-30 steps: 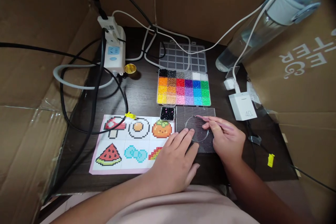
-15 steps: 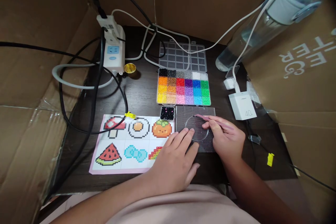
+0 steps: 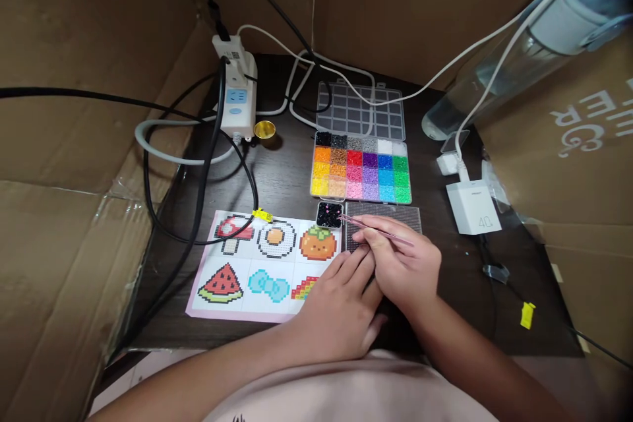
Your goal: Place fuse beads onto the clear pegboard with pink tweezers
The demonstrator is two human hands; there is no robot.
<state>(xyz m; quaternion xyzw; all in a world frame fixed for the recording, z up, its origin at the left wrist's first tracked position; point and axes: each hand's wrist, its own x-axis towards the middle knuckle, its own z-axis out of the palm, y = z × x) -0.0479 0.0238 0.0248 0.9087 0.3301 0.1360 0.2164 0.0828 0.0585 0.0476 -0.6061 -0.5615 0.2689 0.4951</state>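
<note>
My right hand (image 3: 403,260) grips a pair of pink tweezers (image 3: 378,229), their tips at the right edge of a small clear tray (image 3: 323,223). Black beads (image 3: 328,213) with a few pink ones lie in that tray. Whether the tips hold a bead is too small to tell. Fingers extended, my left hand (image 3: 341,303) lies flat over the lower left of a clear pegboard (image 3: 403,214) and the edge of a printed pattern sheet (image 3: 202,297). Both hands hide much of the board.
Behind the tray sits a compartment box of coloured beads (image 3: 362,168), its lid (image 3: 386,112) folded back. A power strip (image 3: 240,105), looped black cable (image 3: 212,158) and gold cap (image 3: 265,130) are at left. At right are a white charger (image 3: 473,208) and water bottle (image 3: 484,86).
My right hand has moved the tweezers left, from over the pegboard to the small bead tray. My left hand stays on the board. The whole view has shifted slightly.
</note>
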